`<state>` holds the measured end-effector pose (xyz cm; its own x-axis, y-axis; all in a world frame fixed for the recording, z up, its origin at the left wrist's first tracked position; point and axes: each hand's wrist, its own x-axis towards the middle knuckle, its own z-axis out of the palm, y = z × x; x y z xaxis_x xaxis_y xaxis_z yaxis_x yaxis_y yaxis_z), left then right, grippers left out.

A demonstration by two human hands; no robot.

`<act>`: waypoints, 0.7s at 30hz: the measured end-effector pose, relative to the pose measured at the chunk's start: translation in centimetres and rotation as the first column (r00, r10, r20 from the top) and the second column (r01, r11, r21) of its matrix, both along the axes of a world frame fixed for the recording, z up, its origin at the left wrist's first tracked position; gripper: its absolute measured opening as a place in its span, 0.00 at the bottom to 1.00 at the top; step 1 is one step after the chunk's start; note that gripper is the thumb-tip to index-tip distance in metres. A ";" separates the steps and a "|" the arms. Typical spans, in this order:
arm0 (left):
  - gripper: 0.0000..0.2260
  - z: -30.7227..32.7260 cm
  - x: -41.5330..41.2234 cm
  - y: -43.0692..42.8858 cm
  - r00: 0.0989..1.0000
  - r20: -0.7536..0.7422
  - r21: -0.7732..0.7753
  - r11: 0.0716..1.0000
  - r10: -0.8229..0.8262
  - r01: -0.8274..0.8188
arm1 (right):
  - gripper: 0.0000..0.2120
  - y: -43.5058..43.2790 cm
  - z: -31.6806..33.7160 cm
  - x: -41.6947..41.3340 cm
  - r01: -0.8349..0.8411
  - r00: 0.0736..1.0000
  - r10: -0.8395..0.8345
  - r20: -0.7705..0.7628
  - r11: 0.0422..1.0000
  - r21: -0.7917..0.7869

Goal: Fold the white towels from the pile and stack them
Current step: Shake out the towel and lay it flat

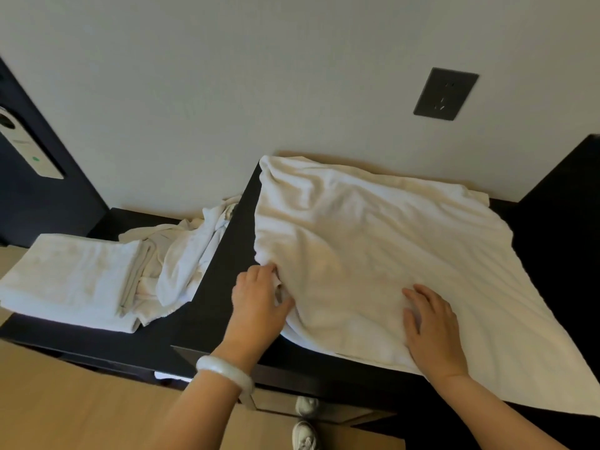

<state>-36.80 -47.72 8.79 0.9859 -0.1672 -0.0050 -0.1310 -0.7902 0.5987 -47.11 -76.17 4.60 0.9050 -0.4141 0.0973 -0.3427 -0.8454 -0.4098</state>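
Note:
A large white towel [373,248] lies spread and wrinkled over the higher dark cabinet top [227,254]. My left hand [259,300] pinches the towel's left edge near its front corner. My right hand [431,329] presses flat on the towel near the front edge, fingers straight. On the lower dark shelf [65,339] to the left lies a folded white towel [68,280]. Next to it, against the cabinet side, sits a crumpled pile of white towels [181,254].
A white wall rises behind the furniture, with a dark socket plate [445,93] above the towel. A dark door with a white lock panel [29,147] is at far left. The wooden floor [81,410] and my white shoes [305,420] show below.

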 end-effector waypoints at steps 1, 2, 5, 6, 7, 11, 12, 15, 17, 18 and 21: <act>0.19 0.2 0.5 -0.6 0.999 -0.046 -0.026 1.000 -0.001 0.000 | 0.18 0.0 0.0 0.0 0.002 1.000 -0.002 -0.004 1.000 -0.007; 0.15 0.4 1.0 -0.9 0.994 -0.110 -0.058 0.998 -0.012 0.005 | 0.18 0.0 0.0 0.0 0.004 1.000 -0.004 -0.006 1.000 -0.013; 0.04 1.7 2.4 0.5 0.974 -0.216 -0.056 0.996 -0.075 0.065 | 0.18 0.0 0.0 0.1 0.008 1.000 -0.008 -0.005 1.000 -0.013; 0.02 2.3 2.7 2.0 0.977 -0.200 -0.074 0.995 -0.079 0.065 | 0.18 0.0 -0.1 0.1 0.008 1.000 -0.009 -0.008 1.000 -0.013; 0.03 2.9 2.8 3.7 0.988 -0.144 -0.097 0.994 -0.060 0.046 | 0.18 -0.1 -0.1 0.1 0.008 1.000 -0.009 -0.010 1.000 -0.014; 0.03 2.0 0.4 10.0 0.970 -0.038 -0.185 0.952 0.240 -0.243 | 0.18 -0.1 -0.3 0.2 0.012 1.000 -0.012 -0.005 0.999 -0.033; 0.03 1.0 -0.7 10.4 0.955 -0.103 -0.139 0.947 0.278 -0.291 | 0.18 -0.1 -0.4 0.2 0.012 1.000 -0.013 -0.005 0.999 -0.040; 0.07 -1.4 -2.5 9.8 0.966 -0.071 0.094 0.966 0.247 -0.240 | 0.18 -0.1 -0.4 0.3 0.009 1.000 -0.010 -0.017 0.999 -0.053; 0.14 -1.7 -2.0 9.0 0.987 0.066 0.152 0.976 0.145 -0.154 | 0.18 -0.2 -0.5 0.3 0.005 1.000 -0.007 -0.028 0.998 -0.070; 0.16 -1.6 -1.5 8.6 0.990 0.107 0.141 0.984 0.095 -0.109 | 0.18 -0.2 -0.4 0.3 0.002 1.000 -0.005 -0.027 0.997 -0.076; 0.13 -1.1 0.5 7.8 0.994 0.048 0.071 0.993 0.095 -0.098 | 0.18 -0.1 -0.4 0.4 0.001 0.999 -0.004 -0.041 0.996 -0.088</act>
